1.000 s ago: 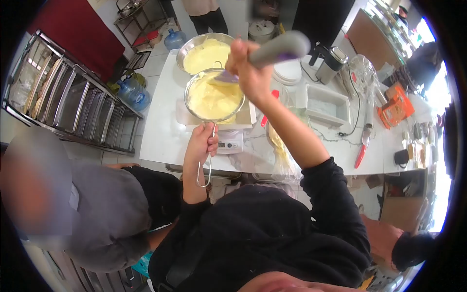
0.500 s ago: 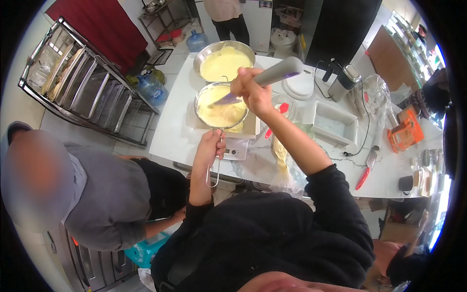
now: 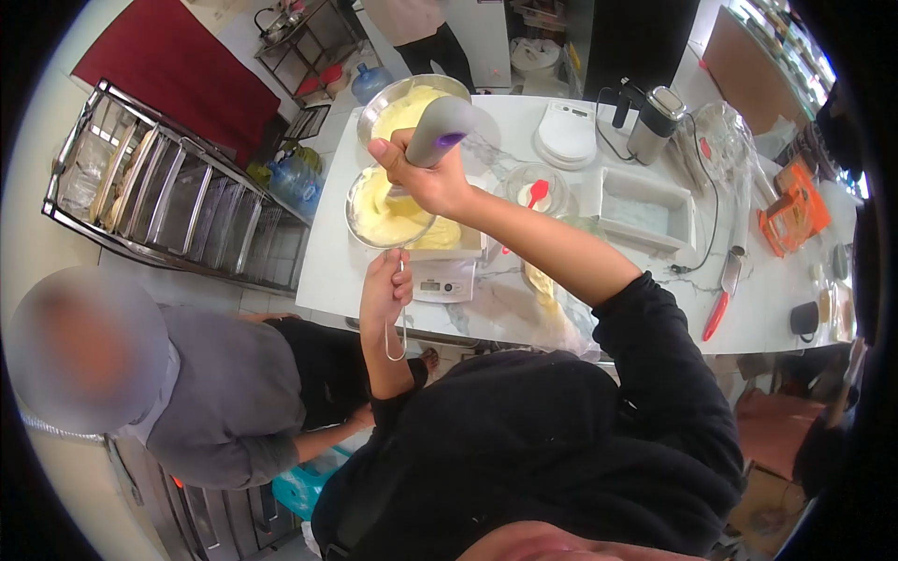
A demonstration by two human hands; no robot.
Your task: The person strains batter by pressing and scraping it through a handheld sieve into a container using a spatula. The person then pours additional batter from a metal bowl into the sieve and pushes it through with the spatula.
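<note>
Yellow batter (image 3: 379,213) in strainer (image 3: 350,219), steel bowl (image 3: 382,99) and pale pan (image 3: 451,253).
Fingers closed: your left hand (image 3: 385,285) grips the strainer's handle (image 3: 404,327), your right hand (image 3: 426,175) a grey spatula (image 3: 440,129).

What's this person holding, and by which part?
The left hand holds a round strainer by its wire handle; the right hand holds a grey spatula by its handle.
</note>
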